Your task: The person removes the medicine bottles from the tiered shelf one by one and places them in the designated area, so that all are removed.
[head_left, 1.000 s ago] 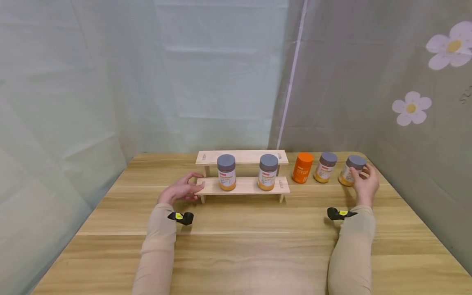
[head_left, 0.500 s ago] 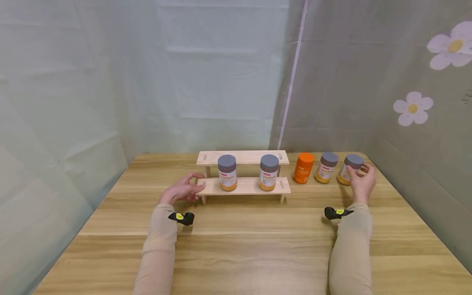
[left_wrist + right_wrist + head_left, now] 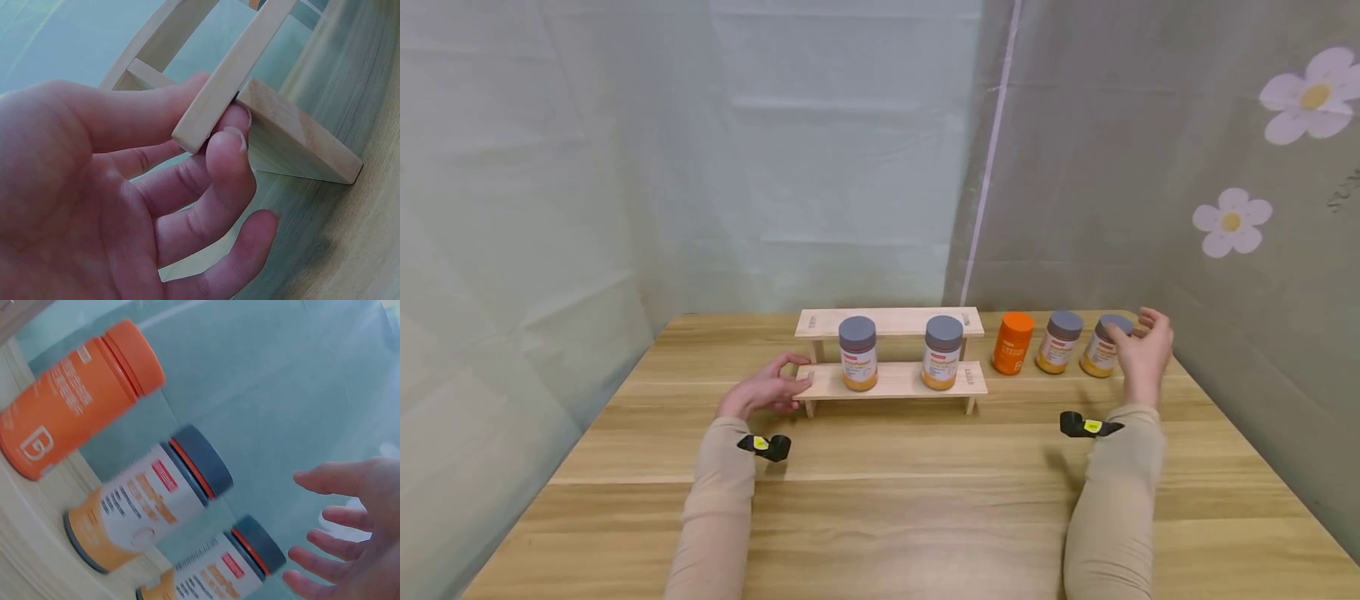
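My left hand [image 3: 765, 389] pinches the left end of the lower board of a two-step wooden rack [image 3: 898, 383]; in the left wrist view the thumb lies over the board [image 3: 232, 78] and fingertips lie under it. Two grey-lidded supplement jars [image 3: 858, 367] stand upright on that lower board. On the table to the right stand an orange jar [image 3: 1012, 346] and two more grey-lidded jars. My right hand [image 3: 1145, 358] is beside the rightmost jar [image 3: 1100, 358], fingers spread and holding nothing; in the right wrist view a gap shows between hand and lid [image 3: 259, 545].
The wooden table [image 3: 925, 500] ends at a hanging pale curtain [image 3: 820, 167] behind and a grey flowered curtain [image 3: 1247, 333] on the right. The rack's upper board [image 3: 887, 321] sits behind the lower one.
The rightmost jar has shifted slightly left, towards its neighbour. My right hand has since let go of it and its fingers have opened. The left hand keeps its grip on the rack.
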The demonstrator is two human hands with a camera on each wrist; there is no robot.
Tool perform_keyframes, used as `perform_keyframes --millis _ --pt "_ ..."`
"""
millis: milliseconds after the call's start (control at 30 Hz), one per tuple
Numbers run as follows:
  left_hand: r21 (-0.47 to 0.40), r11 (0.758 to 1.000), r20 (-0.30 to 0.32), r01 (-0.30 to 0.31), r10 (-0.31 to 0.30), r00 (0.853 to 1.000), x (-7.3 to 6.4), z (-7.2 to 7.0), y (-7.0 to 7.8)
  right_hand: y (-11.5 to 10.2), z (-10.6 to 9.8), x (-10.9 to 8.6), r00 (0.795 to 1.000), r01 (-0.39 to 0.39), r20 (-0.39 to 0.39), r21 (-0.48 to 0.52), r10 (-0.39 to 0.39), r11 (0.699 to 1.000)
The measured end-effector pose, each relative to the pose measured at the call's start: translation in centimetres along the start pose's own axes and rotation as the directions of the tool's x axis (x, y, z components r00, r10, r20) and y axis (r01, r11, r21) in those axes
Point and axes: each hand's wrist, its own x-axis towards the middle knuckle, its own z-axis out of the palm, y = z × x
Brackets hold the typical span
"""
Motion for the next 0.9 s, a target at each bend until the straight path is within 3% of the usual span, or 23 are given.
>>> perform_keyframes --millis 200,333,467,600,767,900 --pt "-0.005 1.0 -0.003 -0.003 0.003 1.0 0.0 0.0 0.2 -1.0 1.1 -0.6 0.996 0.093 0.006 0.031 -0.093 0.995" --pt "-0.008 1.0 -0.005 0.007 -0.007 1.0 -0.1 0.1 0.2 -1.6 1.9 -1.0 0.993 0.12 -0.008 0.194 -0.121 0.974" --pt "-0.029 1.0 0.004 0.006 -0.006 1.0 -0.2 0.2 0.1 -2.4 2.6 -1.4 0.989 0.1 0.063 0.361 -0.131 0.927" --pt "-0.039 0.999 0.011 0.003 -0.003 1.0 -0.2 0.2 0.1 -3.0 3.3 -1.9 0.976 0.056 0.17 0.419 -0.139 0.906" --pt "-0.037 0.999 0.011 -0.005 0.006 1.0 -0.2 0.1 0.1 -3.5 3.9 -2.4 0.932 0.049 0.306 0.425 -0.195 0.904" --pt "-0.039 0.999 0.012 -0.003 0.004 1.0 -0.2 0.0 0.1 -3.6 4.2 -2.7 0.864 0.088 0.416 0.429 -0.284 0.899"
